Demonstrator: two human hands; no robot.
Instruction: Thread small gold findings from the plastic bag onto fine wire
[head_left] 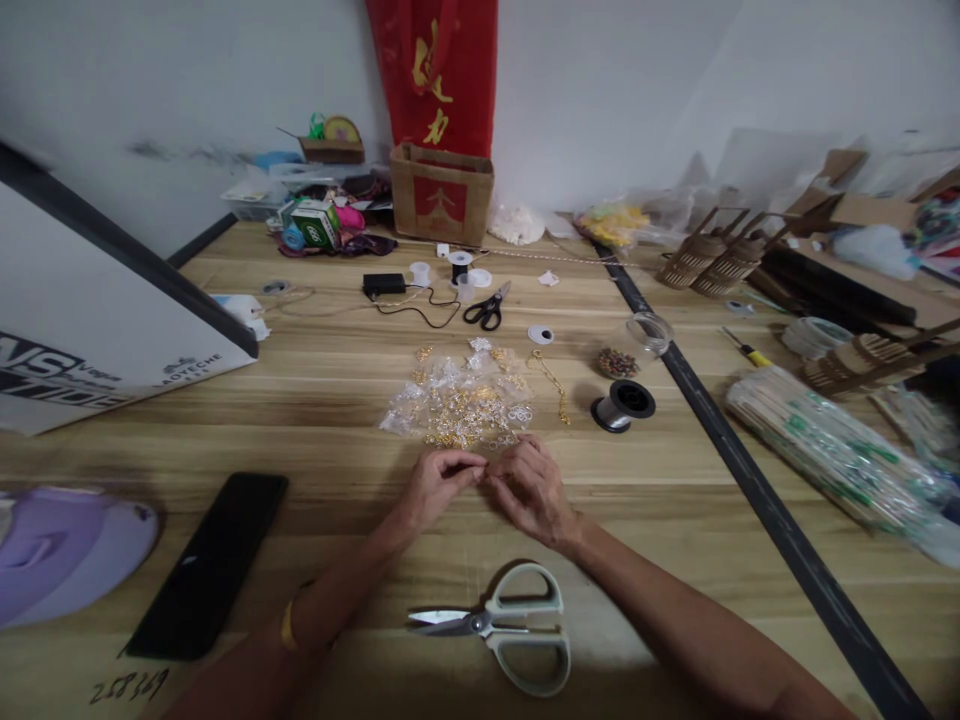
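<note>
Over the wooden table my left hand point(439, 484) and my right hand point(531, 490) meet fingertip to fingertip. Both are closed in a pinch; whatever lies between the fingers is too small to make out. Just beyond them spreads a pile of gold and silver jewellery findings point(469, 400), partly in clear plastic bags. A gold chain point(553, 385) lies to the right of the pile, with a spool of fine wire point(622, 405) farther right. Nearer to me, below the hands, rest large scissors point(502, 625) with pale handles, blades pointing left.
A black phone point(210, 565) and a purple object point(67, 555) lie at left, near a white box point(97, 320). Behind the pile are small black scissors point(487, 307). A jar of beads point(630, 350) and wrapped sticks point(832, 450) are at right. A paper bag point(442, 195) stands by the wall.
</note>
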